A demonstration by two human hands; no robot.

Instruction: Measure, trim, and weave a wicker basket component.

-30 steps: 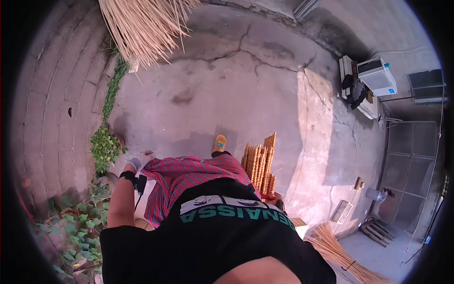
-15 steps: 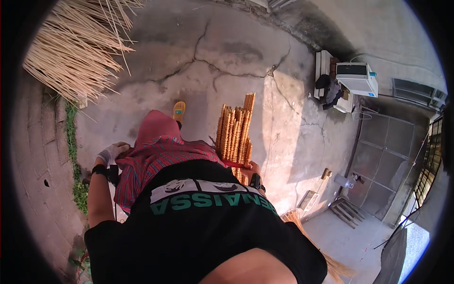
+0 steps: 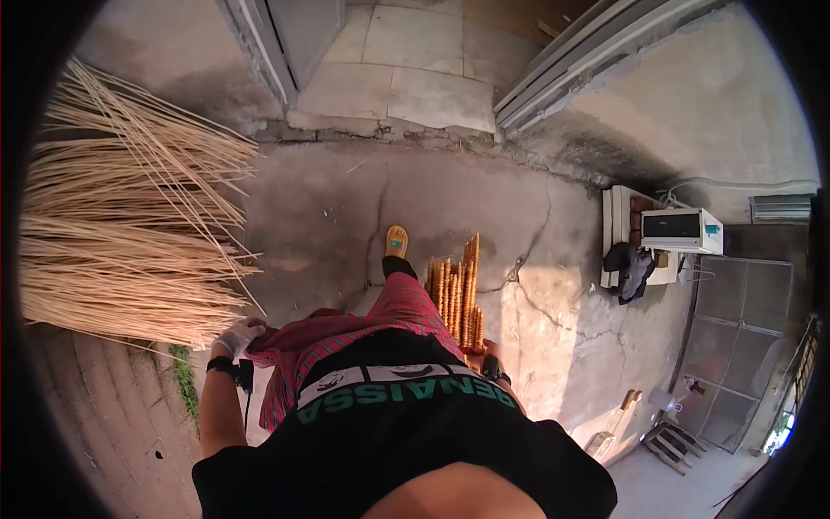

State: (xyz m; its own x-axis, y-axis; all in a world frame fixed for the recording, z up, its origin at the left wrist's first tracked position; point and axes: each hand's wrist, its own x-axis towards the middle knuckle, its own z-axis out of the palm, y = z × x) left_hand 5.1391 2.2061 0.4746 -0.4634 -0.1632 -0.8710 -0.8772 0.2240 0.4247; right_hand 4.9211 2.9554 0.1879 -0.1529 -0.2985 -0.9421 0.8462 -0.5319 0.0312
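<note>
My right hand, mostly hidden by my own body and the load, is closed around the lower end of a bundle of golden-brown, ridged rods. The rods stand beside my right leg, with uneven tips pointing forward. Out on the left, my left hand wears a pale glove with bare fingertips and is curled at the edge of a red checked cloth. The cloth hangs from my waist and spreads toward that hand. A yellow slipper shows on my forward foot.
Long pale sticks lie in a wide pile at the left. Ahead, a doorway with a raised sill opens in the wall. At the right stand a white box-shaped appliance, dark cloth and a slatted wooden piece. Cracks cross the concrete floor.
I have moved forward, and the doorway has come into view. The stick pile is now nearer my left hand. The rod bundle travels along in my right hand.
</note>
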